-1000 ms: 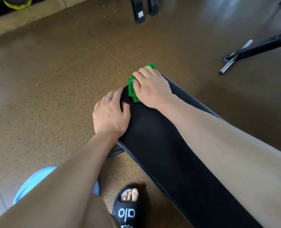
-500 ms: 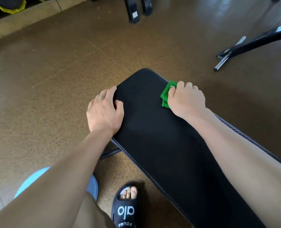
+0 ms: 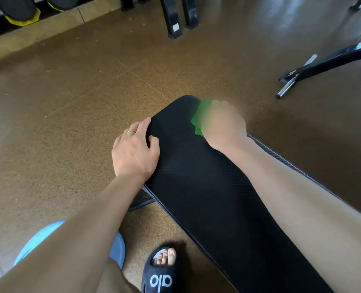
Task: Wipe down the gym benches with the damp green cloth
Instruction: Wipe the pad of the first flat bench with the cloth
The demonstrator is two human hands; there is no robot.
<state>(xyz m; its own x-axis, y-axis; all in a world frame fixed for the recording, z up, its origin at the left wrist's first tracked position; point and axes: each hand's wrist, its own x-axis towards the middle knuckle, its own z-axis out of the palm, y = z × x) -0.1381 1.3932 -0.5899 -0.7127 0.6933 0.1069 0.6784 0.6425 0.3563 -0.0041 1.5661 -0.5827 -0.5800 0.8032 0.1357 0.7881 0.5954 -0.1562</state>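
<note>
A black padded gym bench [image 3: 207, 187] runs from the lower right up to the middle of the view. My right hand [image 3: 224, 125], blurred by motion, presses the green cloth [image 3: 198, 117] onto the pad near its far right corner; whether the fingers curl round the cloth I cannot tell. My left hand [image 3: 135, 151] rests on the pad's left edge, with the fingers over the side and the thumb on top.
A blue basin [image 3: 116, 248] sits on the brown floor at lower left, beside my foot in a black slide [image 3: 160, 271]. Another bench's black frame and steel bar [image 3: 298, 75] lie at the right. Black equipment legs [image 3: 175, 17] and weight plates stand at the back.
My right hand swept the cloth from the pad's far left corner across to the right side, then forward toward the far end. My left hand stayed on the left edge.
</note>
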